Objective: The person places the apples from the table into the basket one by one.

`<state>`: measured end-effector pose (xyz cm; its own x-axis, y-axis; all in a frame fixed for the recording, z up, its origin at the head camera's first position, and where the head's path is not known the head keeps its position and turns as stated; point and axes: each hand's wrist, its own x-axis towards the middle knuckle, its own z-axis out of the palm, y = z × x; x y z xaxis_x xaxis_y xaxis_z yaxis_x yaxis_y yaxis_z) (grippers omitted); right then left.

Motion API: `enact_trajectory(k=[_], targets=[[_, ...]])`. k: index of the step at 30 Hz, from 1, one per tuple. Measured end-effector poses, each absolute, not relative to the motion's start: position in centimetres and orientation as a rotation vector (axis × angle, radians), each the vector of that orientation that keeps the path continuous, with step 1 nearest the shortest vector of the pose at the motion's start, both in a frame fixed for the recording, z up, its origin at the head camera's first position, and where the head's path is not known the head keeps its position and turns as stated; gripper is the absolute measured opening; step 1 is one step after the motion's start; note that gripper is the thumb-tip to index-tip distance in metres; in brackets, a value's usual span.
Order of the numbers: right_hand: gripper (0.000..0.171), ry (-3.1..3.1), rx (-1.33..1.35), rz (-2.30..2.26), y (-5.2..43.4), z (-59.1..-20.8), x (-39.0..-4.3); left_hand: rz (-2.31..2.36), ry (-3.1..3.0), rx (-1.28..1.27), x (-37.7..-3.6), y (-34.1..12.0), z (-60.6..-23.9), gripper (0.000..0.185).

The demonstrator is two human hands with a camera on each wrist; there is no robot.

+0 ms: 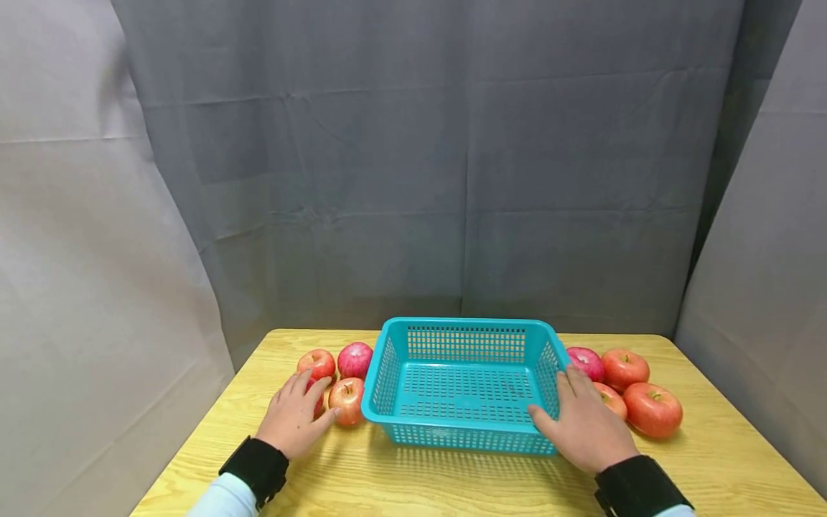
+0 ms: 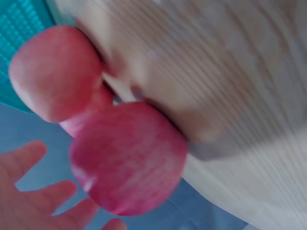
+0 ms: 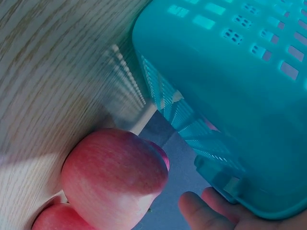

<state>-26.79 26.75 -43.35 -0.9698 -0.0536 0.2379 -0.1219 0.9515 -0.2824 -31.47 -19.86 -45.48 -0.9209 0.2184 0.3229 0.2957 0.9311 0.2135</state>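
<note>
A turquoise plastic basket point(image 1: 468, 431) with lattice walls stands mid-table, with no fruit in it. My left hand point(image 1: 293, 420) is spread over a red fruit point(image 1: 319, 403) it partly covers, its thumb close to an apple point(image 1: 347, 402). In the left wrist view its fingers point(image 2: 53, 196) are extended beside a deep-pink fruit point(image 2: 129, 158). At the basket's right rim, my right hand point(image 1: 591, 424) lies with fairly straight fingers, its thumb over the basket's inside. The right wrist view shows its fingers point(image 3: 196, 211) by the rim, not visibly curled round it.
Behind the left hand lie another apple point(image 1: 316, 364) and a magenta fruit point(image 1: 354, 360). Right of the basket sit a second magenta fruit point(image 1: 586, 362) and apples point(image 1: 652, 411). A wooden table point(image 1: 465, 488) carries everything, with grey cloth point(image 1: 413, 179) hanging behind and at both sides.
</note>
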Motion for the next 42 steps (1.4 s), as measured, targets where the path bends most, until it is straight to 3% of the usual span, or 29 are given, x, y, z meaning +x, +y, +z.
enact_trajectory(k=[14,31,42], targets=[[0.104,-2.868,0.136,0.436,26.7,-43.3,-26.6,-0.343,-2.797,-0.247,-32.9,-21.5,-47.3,0.065],[0.101,-2.858,0.131,0.430,26.6,-43.4,-26.7,-0.353,-2.800,-0.236,-33.8,-21.8,-47.9,0.051],[0.103,-2.872,0.112,0.413,26.6,-43.3,-26.7,-0.320,-2.837,-0.207,-33.8,-21.9,-48.0,0.057]])
